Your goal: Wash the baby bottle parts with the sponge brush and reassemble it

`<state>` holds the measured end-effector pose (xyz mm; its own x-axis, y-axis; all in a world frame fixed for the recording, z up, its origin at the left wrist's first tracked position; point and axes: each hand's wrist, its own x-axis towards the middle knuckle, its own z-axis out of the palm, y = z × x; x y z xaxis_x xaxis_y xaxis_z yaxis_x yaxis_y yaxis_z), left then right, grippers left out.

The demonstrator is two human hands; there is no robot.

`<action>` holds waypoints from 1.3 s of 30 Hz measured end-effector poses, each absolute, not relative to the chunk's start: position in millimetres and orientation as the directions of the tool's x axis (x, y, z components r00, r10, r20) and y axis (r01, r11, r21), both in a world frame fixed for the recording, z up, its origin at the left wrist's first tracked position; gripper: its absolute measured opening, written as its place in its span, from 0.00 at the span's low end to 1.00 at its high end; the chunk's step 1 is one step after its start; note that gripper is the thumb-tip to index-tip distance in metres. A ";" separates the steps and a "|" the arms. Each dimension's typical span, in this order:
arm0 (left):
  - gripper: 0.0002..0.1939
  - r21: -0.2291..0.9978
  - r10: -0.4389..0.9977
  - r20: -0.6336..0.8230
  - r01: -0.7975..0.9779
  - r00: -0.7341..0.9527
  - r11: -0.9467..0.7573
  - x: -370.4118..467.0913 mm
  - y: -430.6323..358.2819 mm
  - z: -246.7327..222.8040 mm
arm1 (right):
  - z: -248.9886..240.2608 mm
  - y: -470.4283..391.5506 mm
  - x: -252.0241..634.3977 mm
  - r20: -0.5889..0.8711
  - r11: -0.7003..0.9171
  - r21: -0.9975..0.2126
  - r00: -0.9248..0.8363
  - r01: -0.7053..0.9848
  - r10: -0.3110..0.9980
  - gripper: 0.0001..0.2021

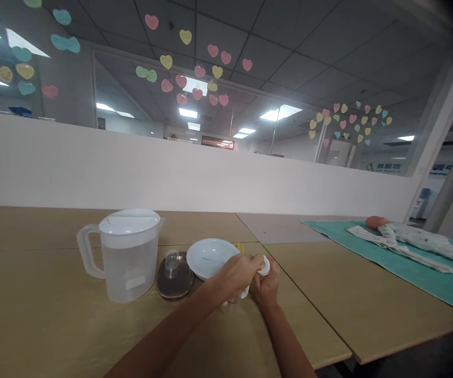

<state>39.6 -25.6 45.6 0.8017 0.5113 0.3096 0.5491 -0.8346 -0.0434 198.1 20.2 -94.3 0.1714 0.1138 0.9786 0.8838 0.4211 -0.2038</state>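
Here, left hand [236, 274] angled inward, right hand [267, 283] upright, fingers of both closed on white round piece [265, 266].

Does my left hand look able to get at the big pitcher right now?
Probably, but not straight across: the white bowl and metal tray lie between, and your left hand is at a small white thing. The pitcher's handle faces away.

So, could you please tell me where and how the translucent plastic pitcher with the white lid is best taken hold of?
I'd grip the pitcher by the upright stretch of its loop handle, coming from the left with fingers through the opening. It stands upright with the handle facing left, away from the dark metal tray close on its right.
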 end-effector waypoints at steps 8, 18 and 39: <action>0.06 -0.203 0.415 0.319 0.490 0.852 -0.848 41.0 -37.2 51.3 | -86.9 16.8 197.0 0.994 0.400 -0.099 0.109 0.911 -0.004 0.23; 0.06 -0.278 0.326 0.356 0.433 0.876 -0.858 39.8 -49.0 49.7 | -99.5 21.4 199.4 0.982 0.408 -0.174 0.191 0.897 -0.003 0.24; 0.12 0.427 0.571 0.207 0.452 0.794 -0.783 -12.0 -11.9 81.7 | -69.7 -13.4 175.9 0.986 0.555 -0.111 0.020 0.824 0.166 0.13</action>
